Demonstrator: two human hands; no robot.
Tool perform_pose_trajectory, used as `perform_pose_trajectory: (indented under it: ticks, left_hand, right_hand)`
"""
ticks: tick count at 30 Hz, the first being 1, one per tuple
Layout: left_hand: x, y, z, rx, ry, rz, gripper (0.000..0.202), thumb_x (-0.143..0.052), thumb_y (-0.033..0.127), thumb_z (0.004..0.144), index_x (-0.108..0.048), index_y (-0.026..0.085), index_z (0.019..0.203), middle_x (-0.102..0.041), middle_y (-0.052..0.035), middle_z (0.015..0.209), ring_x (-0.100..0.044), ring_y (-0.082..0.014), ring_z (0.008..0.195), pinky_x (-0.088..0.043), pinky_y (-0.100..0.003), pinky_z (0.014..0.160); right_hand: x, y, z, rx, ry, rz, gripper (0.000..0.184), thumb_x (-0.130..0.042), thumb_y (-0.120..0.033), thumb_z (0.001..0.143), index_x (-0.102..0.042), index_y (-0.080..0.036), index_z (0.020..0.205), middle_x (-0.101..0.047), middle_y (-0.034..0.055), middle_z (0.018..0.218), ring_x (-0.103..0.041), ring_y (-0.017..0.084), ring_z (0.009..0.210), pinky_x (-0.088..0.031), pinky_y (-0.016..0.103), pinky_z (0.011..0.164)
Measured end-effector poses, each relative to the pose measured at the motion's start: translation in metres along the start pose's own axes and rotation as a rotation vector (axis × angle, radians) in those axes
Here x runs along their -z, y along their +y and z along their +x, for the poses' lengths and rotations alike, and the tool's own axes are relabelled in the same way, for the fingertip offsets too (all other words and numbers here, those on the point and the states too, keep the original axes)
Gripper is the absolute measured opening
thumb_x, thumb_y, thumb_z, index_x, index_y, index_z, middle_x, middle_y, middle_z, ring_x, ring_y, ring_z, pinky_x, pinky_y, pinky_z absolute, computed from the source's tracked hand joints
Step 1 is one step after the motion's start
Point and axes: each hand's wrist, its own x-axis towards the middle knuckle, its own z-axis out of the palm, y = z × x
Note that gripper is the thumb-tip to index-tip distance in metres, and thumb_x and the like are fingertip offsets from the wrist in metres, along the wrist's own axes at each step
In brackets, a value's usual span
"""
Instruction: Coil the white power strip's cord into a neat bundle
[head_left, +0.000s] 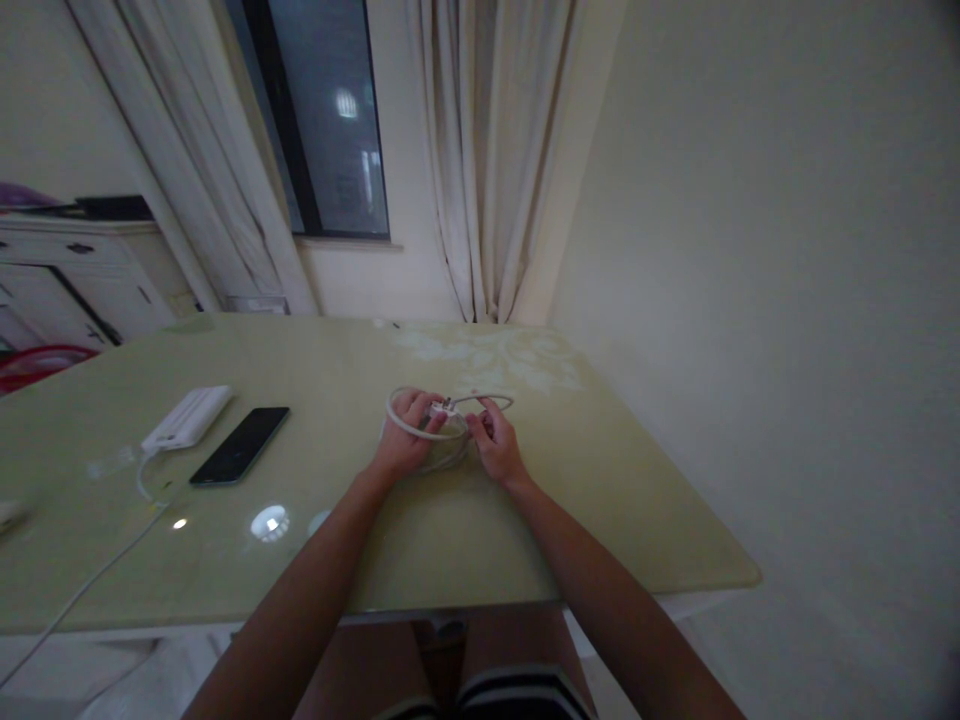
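A white power cable (429, 434) lies in loose coils between my hands, just above the tabletop. My left hand (406, 436) is closed around the coil and a white plug (444, 408) with metal prongs at its end. On the right, my right hand (494, 440) pinches a part of the cable, with one loop arching over its fingers. The far end of the cable is hidden among the coils and fingers.
A white power bank (189, 418) with a cord (94, 580) running off the front edge sits at the left. Beside it lies a black phone (241, 446). The glass-topped table (615, 500) meets a wall on the right; curtains (495, 150) hang behind.
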Motion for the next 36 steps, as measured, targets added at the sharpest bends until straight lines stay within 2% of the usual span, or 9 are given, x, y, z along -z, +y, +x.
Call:
perform_pose_trajectory:
  ticks: [5, 8, 13, 15, 20, 26, 28, 33, 36]
  left_hand:
    - [0.002, -0.008, 0.002, 0.047, 0.025, 0.066, 0.039, -0.060, 0.050, 0.092, -0.071, 0.022, 0.116, -0.068, -0.0124, 0.110, -0.058, -0.0289, 0.107, -0.039, -0.045, 0.104]
    - [0.005, -0.014, 0.005, 0.111, 0.017, 0.015, 0.043, -0.058, 0.053, 0.091, -0.073, 0.020, 0.114, -0.071, -0.0122, 0.106, -0.062, -0.0280, 0.102, -0.042, -0.043, 0.102]
    - [0.017, -0.020, 0.007, 0.261, -0.279, -0.234, 0.049, -0.055, 0.061, 0.089, -0.076, 0.019, 0.102, -0.076, -0.0089, 0.095, -0.066, -0.0253, 0.089, -0.050, -0.034, 0.082]
    - [0.021, -0.022, 0.006, 0.309, -0.362, -0.237, 0.051, -0.055, 0.064, 0.088, -0.076, 0.019, 0.097, -0.076, -0.0075, 0.088, -0.065, -0.0240, 0.080, -0.048, -0.032, 0.072]
    - [0.024, -0.030, 0.000, 0.376, -0.372, 0.009, 0.050, -0.048, 0.064, 0.091, -0.072, 0.022, 0.077, -0.070, -0.0042, 0.072, -0.063, -0.0221, 0.071, -0.044, -0.030, 0.067]
    - [0.020, -0.035, -0.004, 0.454, -0.298, 0.179, 0.043, -0.057, 0.065, 0.086, -0.072, 0.027, 0.073, -0.069, -0.0065, 0.066, -0.066, -0.0247, 0.070, -0.042, -0.029, 0.063]
    - [0.020, -0.035, -0.004, 0.502, -0.299, 0.217, 0.045, -0.056, 0.067, 0.086, -0.071, 0.026, 0.073, -0.069, -0.0071, 0.068, -0.065, -0.0248, 0.068, -0.042, -0.029, 0.062]
    - [0.019, -0.038, -0.002, 0.505, -0.318, 0.114, 0.046, -0.052, 0.065, 0.088, -0.072, 0.024, 0.079, -0.073, -0.0078, 0.076, -0.067, -0.0253, 0.072, -0.046, -0.031, 0.067]
    - [0.019, -0.043, -0.001, 0.473, -0.312, -0.007, 0.045, -0.054, 0.062, 0.086, -0.074, 0.022, 0.079, -0.075, -0.0076, 0.079, -0.067, -0.0257, 0.075, -0.049, -0.033, 0.071]
  right_hand:
    - [0.002, -0.002, 0.007, -0.091, 0.037, 0.244, 0.072, -0.065, -0.059, 0.087, -0.048, -0.022, 0.145, -0.067, -0.0011, 0.083, -0.046, 0.008, 0.047, -0.038, 0.021, 0.045]
    - [0.007, -0.004, 0.012, -0.122, 0.138, 0.369, 0.077, -0.068, -0.059, 0.084, -0.041, -0.025, 0.148, -0.070, -0.0010, 0.088, -0.048, 0.007, 0.047, -0.037, 0.019, 0.044]
    - [0.028, 0.003, 0.025, -0.210, 0.354, 0.541, 0.069, -0.073, -0.061, 0.077, -0.048, -0.031, 0.134, -0.071, -0.0025, 0.093, -0.052, 0.006, 0.049, -0.040, 0.018, 0.045]
    - [0.039, 0.009, 0.030, -0.226, 0.419, 0.597, 0.063, -0.074, -0.060, 0.075, -0.052, -0.031, 0.126, -0.071, -0.0022, 0.094, -0.053, 0.006, 0.049, -0.043, 0.019, 0.046]
    - [0.055, 0.024, 0.038, -0.247, 0.489, 0.573, 0.052, -0.071, -0.059, 0.074, -0.055, -0.030, 0.114, -0.072, -0.0008, 0.090, -0.052, 0.008, 0.048, -0.040, 0.021, 0.043]
    - [0.054, 0.030, 0.041, -0.353, 0.602, 0.458, 0.053, -0.070, -0.051, 0.072, -0.060, -0.026, 0.118, -0.071, -0.0015, 0.081, -0.049, 0.009, 0.047, -0.036, 0.021, 0.043]
    - [0.049, 0.026, 0.036, -0.292, 0.493, 0.269, 0.052, -0.072, -0.050, 0.072, -0.065, -0.025, 0.117, -0.071, -0.0001, 0.083, -0.052, 0.010, 0.051, -0.038, 0.022, 0.047]
    - [0.026, 0.015, 0.018, 0.103, -0.082, -0.215, 0.035, -0.083, -0.042, 0.072, -0.078, -0.027, 0.104, -0.075, 0.0056, 0.097, -0.064, 0.020, 0.085, -0.050, 0.030, 0.077]
    - [0.018, 0.014, 0.013, 0.131, -0.166, -0.298, 0.026, -0.080, -0.042, 0.078, -0.080, -0.030, 0.102, -0.075, 0.0042, 0.087, -0.064, 0.021, 0.082, -0.049, 0.033, 0.080]
